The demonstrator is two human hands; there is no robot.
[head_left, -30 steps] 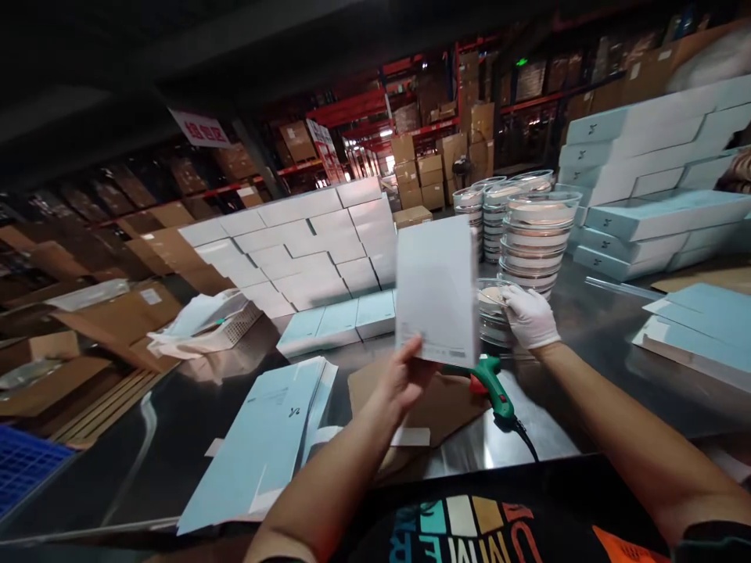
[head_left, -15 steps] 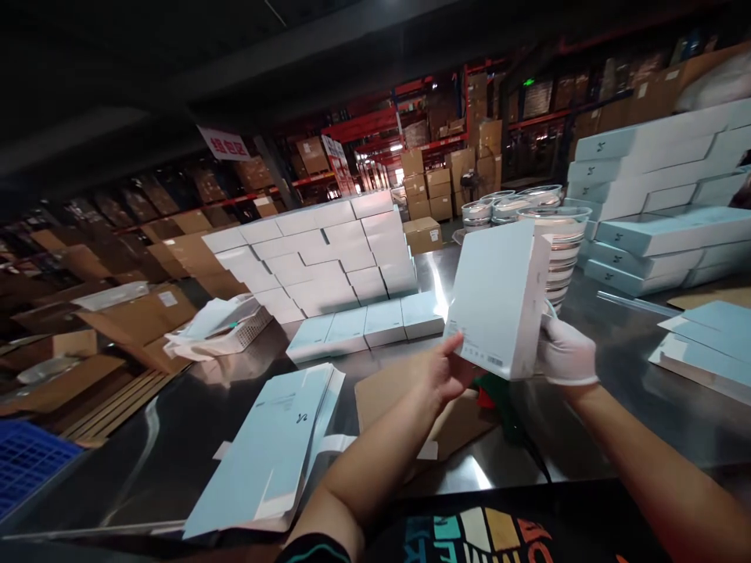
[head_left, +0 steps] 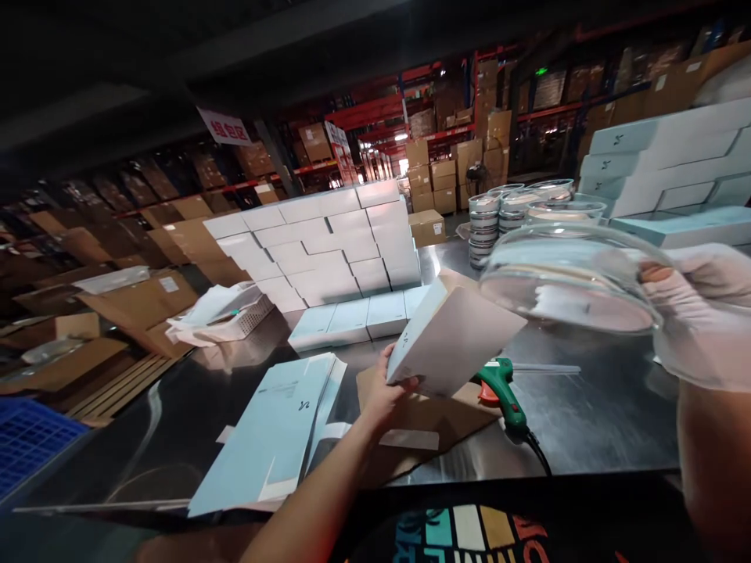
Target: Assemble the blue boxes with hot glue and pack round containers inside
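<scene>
My left hand [head_left: 392, 385], bare, is closed on the lower left corner of a pale box [head_left: 454, 340], which is tilted above the table. In a white glove, my right hand [head_left: 698, 301] grips the edge of a clear round dish [head_left: 587, 244]. Inside the dish show a pale pinkish disc and a white slip; motion blurs both glove and dish. The dish is just right of the box, and I cannot tell whether they touch. A green glue gun [head_left: 505, 395] lies below them on a brown cardboard sheet [head_left: 411, 453], its cord trailing toward me.
Flat pale-blue cartons [head_left: 267, 430] lie on the steel table [head_left: 592, 422] at left. Behind stands a wall of white boxes [head_left: 322, 242], with a white basket [head_left: 252, 317] beside it. Stacked clear dishes [head_left: 484, 227] and more boxes [head_left: 674, 156] stand at back right.
My right hand has left the box and now holds a clear dish out to the right. My left hand has moved left and turned the box over. The glue gun has come into fuller view.
</scene>
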